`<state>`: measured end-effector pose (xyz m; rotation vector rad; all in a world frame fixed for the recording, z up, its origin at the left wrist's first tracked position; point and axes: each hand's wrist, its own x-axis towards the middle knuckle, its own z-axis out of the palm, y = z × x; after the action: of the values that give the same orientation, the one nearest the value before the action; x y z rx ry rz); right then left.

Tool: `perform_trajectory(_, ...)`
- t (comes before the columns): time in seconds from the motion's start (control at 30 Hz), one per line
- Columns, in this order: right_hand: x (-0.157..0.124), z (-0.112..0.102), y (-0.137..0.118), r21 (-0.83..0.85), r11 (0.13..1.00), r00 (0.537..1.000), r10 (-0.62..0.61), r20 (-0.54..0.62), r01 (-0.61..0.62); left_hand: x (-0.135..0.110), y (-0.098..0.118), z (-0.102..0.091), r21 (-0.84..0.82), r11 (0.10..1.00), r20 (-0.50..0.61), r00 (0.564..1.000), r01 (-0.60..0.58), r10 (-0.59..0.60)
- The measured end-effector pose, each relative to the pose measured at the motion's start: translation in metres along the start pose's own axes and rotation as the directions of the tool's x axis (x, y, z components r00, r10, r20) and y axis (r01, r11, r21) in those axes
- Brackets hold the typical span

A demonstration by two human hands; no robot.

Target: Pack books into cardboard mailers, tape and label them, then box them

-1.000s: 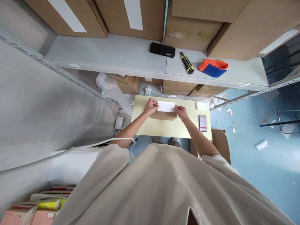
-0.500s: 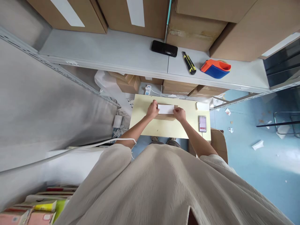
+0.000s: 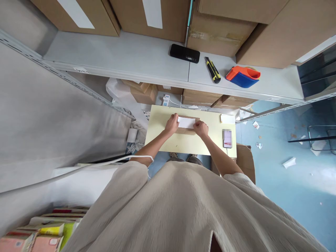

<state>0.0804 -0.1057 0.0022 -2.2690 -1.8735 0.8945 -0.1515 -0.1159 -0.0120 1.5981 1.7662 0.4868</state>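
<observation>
Touching opposite ends of a white label [image 3: 186, 122], the fingers of the left hand [image 3: 171, 124] and of the right hand [image 3: 201, 128] are sitting close together; whether they are pinching the paper or only pressing it, I cannot tell. The label is lying between them on a small brown box [image 3: 186, 131], whose near side is showing just below the fingers. Under these, a pale yellow tabletop [image 3: 160, 136] is reaching out to either side. Well to the right of the right fingers, a white paper piece [image 3: 227, 119] is lying near the far edge, and nearer the body a phone [image 3: 227, 139] is resting. Beyond the fingers, lower cardboard boxes [image 3: 202, 97] are standing past the tabletop. Farther out and higher, a grey shelf [image 3: 118, 57] is carrying a flat black object [image 3: 184, 53], a yellow-and-black cutter [image 3: 212, 70] and an orange-and-blue dispenser [image 3: 243, 76], with large cartons [image 3: 173, 21] standing behind. Bodyward of the left fingers, a white cable [image 3: 139, 156] is crossing the left arm [image 3: 159, 140].
</observation>
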Motion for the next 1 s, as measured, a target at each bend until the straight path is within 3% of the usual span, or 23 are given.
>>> perform_trajectory(0.17,0.002,0.007,0.004,-0.039,0.997,0.996,-0.063,-0.061,0.061,-0.003,0.001,0.001,0.131,0.986,-0.008,0.994,-0.106,0.108)
perform_trajectory(0.27,-0.002,0.009,0.005,-0.08,0.978,0.972,-0.202,-0.123,0.193,-0.008,-0.002,-0.001,0.166,0.957,0.041,0.972,-0.237,0.233)
perform_trajectory(0.33,-0.006,0.011,0.006,-0.12,0.934,0.932,-0.349,-0.094,0.338,-0.013,-0.006,-0.002,0.15,0.928,0.103,0.939,-0.341,0.329)
perform_trajectory(0.43,-0.012,0.017,0.008,-0.151,0.824,0.836,-0.548,0.031,0.546,-0.019,-0.015,-0.002,0.161,0.874,0.211,0.882,-0.457,0.422)
perform_trajectory(0.5,-0.014,0.024,0.012,-0.159,0.764,0.781,-0.615,0.11,0.625,-0.022,-0.022,0.0,0.198,0.847,0.279,0.856,-0.494,0.435)
perform_trajectory(0.57,-0.015,0.03,0.016,-0.169,0.738,0.757,-0.635,0.155,0.653,-0.023,-0.028,0.002,0.237,0.827,0.314,0.846,-0.51,0.432)
perform_trajectory(0.8,-0.015,0.042,0.027,-0.192,0.74,0.764,-0.619,0.18,0.645,-0.029,-0.031,0.009,0.318,0.809,0.312,0.861,-0.493,0.402)
perform_trajectory(1.0,-0.021,0.039,0.035,-0.229,0.796,0.828,-0.546,0.128,0.56,-0.037,-0.033,0.012,0.328,0.843,0.244,0.9,-0.427,0.362)
